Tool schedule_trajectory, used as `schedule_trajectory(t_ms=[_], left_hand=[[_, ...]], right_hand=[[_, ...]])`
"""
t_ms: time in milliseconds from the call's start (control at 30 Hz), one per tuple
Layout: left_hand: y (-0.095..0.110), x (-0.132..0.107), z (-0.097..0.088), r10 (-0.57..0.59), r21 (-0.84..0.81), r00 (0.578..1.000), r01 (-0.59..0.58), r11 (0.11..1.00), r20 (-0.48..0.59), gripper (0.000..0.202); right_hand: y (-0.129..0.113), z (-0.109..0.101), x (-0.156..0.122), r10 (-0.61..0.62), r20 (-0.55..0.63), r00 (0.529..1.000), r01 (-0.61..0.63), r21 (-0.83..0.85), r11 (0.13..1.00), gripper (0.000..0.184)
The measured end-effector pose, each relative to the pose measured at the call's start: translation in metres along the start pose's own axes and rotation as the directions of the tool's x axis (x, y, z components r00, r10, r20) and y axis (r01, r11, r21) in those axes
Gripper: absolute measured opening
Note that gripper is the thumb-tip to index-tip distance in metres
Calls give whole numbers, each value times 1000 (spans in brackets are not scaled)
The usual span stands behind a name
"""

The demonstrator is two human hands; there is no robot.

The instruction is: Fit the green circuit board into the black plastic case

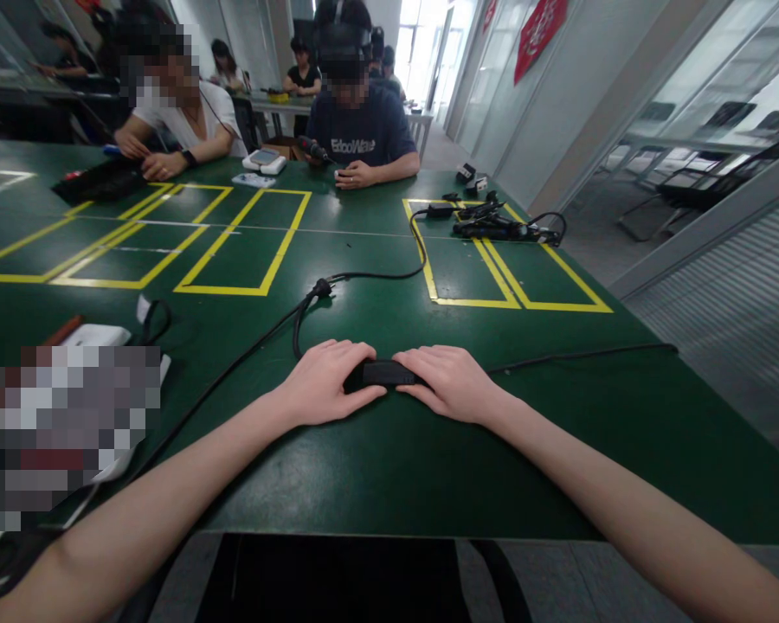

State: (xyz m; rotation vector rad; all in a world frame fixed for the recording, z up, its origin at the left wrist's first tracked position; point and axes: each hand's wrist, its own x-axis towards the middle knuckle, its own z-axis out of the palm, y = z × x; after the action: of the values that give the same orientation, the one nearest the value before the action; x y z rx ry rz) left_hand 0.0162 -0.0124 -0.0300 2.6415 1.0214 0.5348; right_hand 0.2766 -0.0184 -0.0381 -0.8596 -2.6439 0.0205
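A black power adapter (389,373) lies low over the green table in front of me, held between my two hands. My left hand (331,381) has its fingers and thumb around the left end. The right end is gripped the same way by my right hand (451,381). Behind my left hand a cord loops up to a black plug (323,288). From the right hand's side a thin black cable (584,355) runs to the table's right edge. My fingers hide both ends of the adapter.
Yellow tape (243,290) marks rectangles on the green table (376,476). Black cables and a folded black stand-like device (493,227) lie at the back right. White, partly blurred items (97,336) sit at the left. Two people (363,130) work across the table.
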Motion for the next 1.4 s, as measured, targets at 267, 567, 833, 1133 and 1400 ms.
schedule_trajectory(t_ms=[267, 567, 833, 1133, 1400], left_hand=[[7, 0, -2, -176, -212, 984, 177, 961, 25, 40], [5, -1, -1, -124, -298, 980, 73, 952, -154, 31], [8, -2, 5, -95, -164, 978, 64, 984, -188, 21], [-1, -1, 7, -23, -87, 990, 11, 996, -136, 22], [1, 0, 5, -28, -101, 995, 18, 995, -99, 27]], right_hand=[[1, -4, -3, -83, -111, 990, 70, -117, 991, 37], [1, 1, -2, -12, -103, 995, 9, -34, 999, 36], [1, 3, 2, 3, -72, 997, 0, 38, 999, 35], [0, 1, 4, 4, -84, 996, 0, 43, 999, 33], [1, 3, 1, -60, 12, 998, 60, 3, 998, 53]])
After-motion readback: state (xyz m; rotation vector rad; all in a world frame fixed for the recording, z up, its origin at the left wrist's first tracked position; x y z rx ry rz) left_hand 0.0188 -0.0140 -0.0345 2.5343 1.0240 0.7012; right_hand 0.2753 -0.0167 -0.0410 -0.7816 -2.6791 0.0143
